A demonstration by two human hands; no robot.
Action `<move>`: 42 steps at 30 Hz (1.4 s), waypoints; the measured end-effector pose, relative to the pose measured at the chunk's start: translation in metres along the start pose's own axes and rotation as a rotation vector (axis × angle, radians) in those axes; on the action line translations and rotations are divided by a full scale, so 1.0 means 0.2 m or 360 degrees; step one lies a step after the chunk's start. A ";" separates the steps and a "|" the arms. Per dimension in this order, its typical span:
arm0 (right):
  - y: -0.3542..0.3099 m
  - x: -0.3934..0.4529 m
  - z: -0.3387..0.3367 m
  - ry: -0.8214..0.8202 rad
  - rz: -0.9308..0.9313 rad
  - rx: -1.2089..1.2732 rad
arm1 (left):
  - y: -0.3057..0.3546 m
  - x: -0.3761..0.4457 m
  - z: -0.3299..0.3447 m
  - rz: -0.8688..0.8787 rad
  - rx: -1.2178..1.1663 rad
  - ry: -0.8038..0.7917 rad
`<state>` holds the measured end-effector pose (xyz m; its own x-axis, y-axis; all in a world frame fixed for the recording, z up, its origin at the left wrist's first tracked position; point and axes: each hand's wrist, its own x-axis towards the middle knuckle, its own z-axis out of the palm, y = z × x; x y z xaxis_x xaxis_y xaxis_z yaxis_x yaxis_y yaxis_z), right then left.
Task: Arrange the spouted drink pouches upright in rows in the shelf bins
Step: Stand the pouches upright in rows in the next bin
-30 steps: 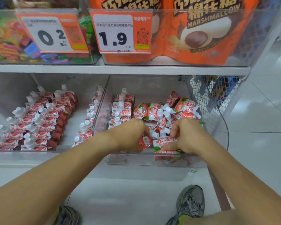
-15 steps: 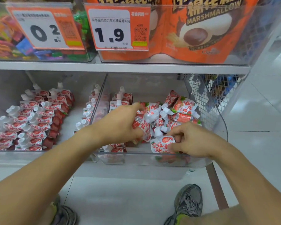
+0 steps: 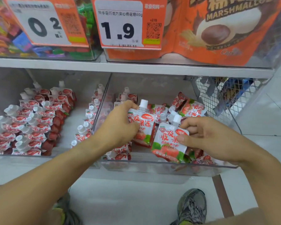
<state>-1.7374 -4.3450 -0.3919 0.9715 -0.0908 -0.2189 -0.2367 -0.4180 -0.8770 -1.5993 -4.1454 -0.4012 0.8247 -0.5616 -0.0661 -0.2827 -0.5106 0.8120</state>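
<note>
Grey sneakers (image 3: 191,207) stand on the pale floor (image 3: 128,200) at the bottom of the view, below the two bare forearms that reach up toward the shelf. Just past them comes the clear front wall of the right bin (image 3: 169,166). Over this bin both hands hold pouches upright, spouts up. The right hand (image 3: 206,138) pinches one pouch (image 3: 167,143) — thumb across its printed front, curled fingers at its upper right corner by the white cap. The left hand (image 3: 118,125) grips a second pouch (image 3: 144,125) just beside and a little behind the first, fingers wrapped round its left edge and top; the two pouches touch or nearly touch along their sides.

Behind them a loose heap of pouches (image 3: 185,108) lies tumbled in the right part of the bin, while a short upright row (image 3: 125,96) runs along its left wall. The left bin (image 3: 63,151) holds many pouches in rows (image 3: 34,120), caps leaning toward the left. A wire mesh panel (image 3: 217,95) closes the shelf's right end. Farther up, the next shelf (image 3: 136,67) carries price tags reading 0.2 (image 3: 42,25) and 1.9 (image 3: 120,28), colourful sweets (image 3: 3,34) and orange marshmallow bags (image 3: 217,30).
</note>
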 end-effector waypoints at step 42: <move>-0.01 0.43 0.14 0.0016 -0.0129 -0.0889 | -0.10 0.01 -0.03 0.0697 0.0577 -0.1034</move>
<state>-1.6543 -4.3262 -0.4203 0.9870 -0.0461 -0.1540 -0.1219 -0.8389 -0.5304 -1.5893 -4.1322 -0.4139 0.1927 -0.9609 -0.1990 -0.7398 -0.2754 0.6138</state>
